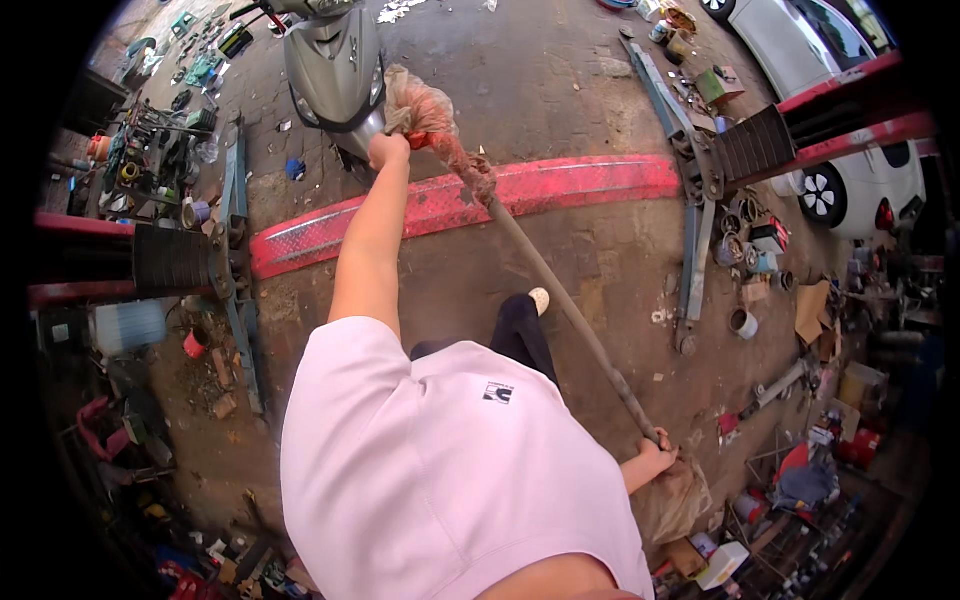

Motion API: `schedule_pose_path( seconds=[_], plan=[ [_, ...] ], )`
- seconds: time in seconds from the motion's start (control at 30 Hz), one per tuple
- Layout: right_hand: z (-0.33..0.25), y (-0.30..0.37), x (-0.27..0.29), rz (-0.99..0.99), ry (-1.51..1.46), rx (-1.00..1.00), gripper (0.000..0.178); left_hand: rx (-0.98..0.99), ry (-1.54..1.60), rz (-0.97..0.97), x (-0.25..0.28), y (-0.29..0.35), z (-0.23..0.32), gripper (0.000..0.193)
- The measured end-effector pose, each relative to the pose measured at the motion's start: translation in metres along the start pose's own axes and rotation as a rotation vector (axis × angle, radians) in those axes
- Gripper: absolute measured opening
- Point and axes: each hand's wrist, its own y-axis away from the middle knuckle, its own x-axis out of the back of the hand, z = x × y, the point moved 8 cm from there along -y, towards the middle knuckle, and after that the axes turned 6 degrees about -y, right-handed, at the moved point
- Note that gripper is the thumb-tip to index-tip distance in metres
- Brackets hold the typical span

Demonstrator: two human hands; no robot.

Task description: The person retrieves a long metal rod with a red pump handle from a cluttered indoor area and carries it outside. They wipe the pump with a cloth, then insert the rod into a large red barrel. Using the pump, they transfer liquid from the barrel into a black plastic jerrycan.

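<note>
A long pole slants from the upper middle of the head view down to the lower right. Crumpled, reddish translucent plastic is bunched around its far end. With my left arm stretched forward, my left hand is closed on this plastic beside a bright red part. My right hand, low at my right side, has its fingers wrapped around the pole's near end. Next to it hangs a pale, dirty plastic bag; whether my fingers also hold the bag, I cannot tell.
A red metal floor plate crosses the floor ahead between two lift posts with blue arms. A grey scooter stands beyond my left hand. A silver car is at the right. Tools, cans and boxes clutter both sides.
</note>
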Motion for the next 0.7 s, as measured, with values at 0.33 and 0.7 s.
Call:
schedule_pose_path(
  seconds=[0.33, 0.7],
  plan=[
    [0.193, 0.014, -0.26, -0.03, 0.133, -0.239, 0.052, -0.113, -0.072, 0.188, -0.044, -0.13, 0.148, 0.028],
    [0.395, 0.106, -0.49, -0.086, 0.17, -0.146, 0.051, -0.112, 0.078, -0.034, -0.225, -0.295, 0.348, 0.034]
  ],
)
